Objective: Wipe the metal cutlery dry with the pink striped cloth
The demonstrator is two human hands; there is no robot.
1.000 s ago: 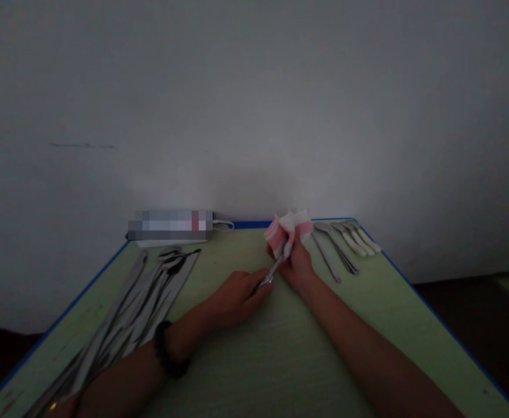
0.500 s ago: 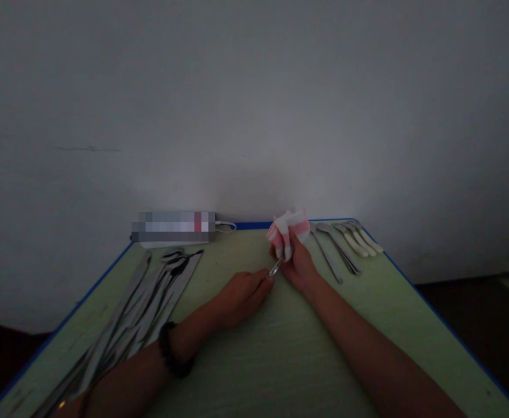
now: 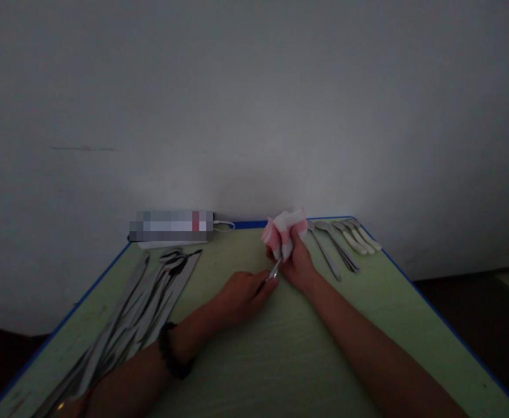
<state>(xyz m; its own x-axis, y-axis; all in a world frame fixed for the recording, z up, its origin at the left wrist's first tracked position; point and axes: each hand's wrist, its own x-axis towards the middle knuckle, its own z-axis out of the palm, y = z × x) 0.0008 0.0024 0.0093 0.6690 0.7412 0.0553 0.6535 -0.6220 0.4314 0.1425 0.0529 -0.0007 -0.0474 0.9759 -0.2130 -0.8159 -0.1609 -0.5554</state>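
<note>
My left hand (image 3: 242,297), with a dark beaded bracelet at the wrist, is closed on the handle of a piece of metal cutlery (image 3: 274,270). Its far end goes into a pink and white cloth (image 3: 285,225), so I cannot see whether it is a spoon or a fork. My right hand (image 3: 300,266) grips the bunched cloth around that end, thumb on top. Both hands are close together above the middle of the green table (image 3: 254,360).
Metal spoons (image 3: 339,247) and white-handled cutlery (image 3: 359,235) lie at the back right. Several metal pieces of cutlery (image 3: 139,313) are piled at the left. A blurred-out box-like object (image 3: 171,226) with a white cable (image 3: 225,225) stands at the back left, against the wall.
The cloth has shifted slightly and turned a little in my right hand. My left hand keeps its hold on the cutlery handle, and the whole view has moved marginally.
</note>
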